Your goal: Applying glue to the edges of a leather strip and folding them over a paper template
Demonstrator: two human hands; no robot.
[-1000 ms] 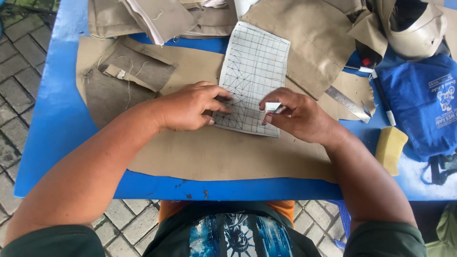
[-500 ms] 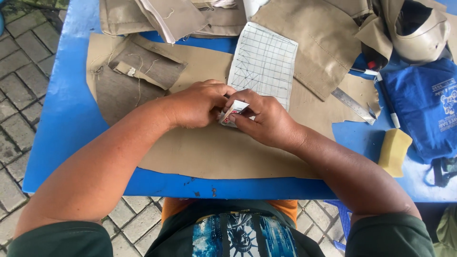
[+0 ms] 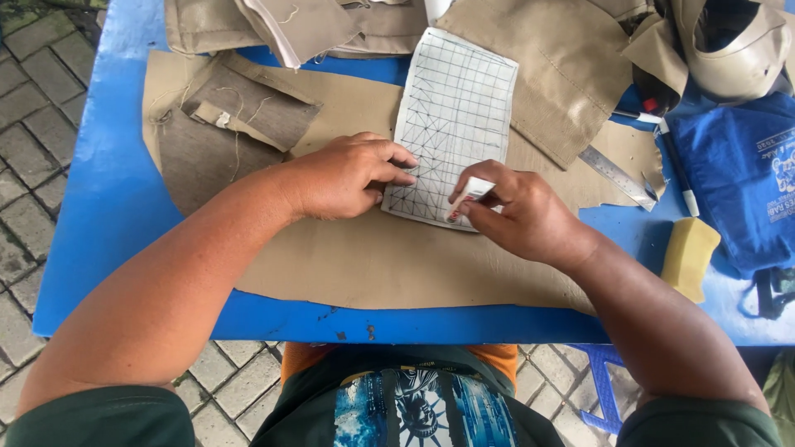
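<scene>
I see my hands have parted since half a second ago: right hand (image 3: 522, 213) moved to 4 o'clock, its fingers pinched on the small white eraser-like block (image 3: 469, 195) at the white gridded fabric panel's (image 3: 451, 124) lower edge; left hand (image 3: 352, 175), fingers loosely curled, pins the panel on the tan cloth sheet (image 3: 364, 265), ready for rubbing or marking.

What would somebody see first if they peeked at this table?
Probably the white sheet with a drawn grid, lying in the middle on tan fabric. The left hand presses its edge while the right hand pinches a small white block against it. All around is the bright blue table.
</scene>
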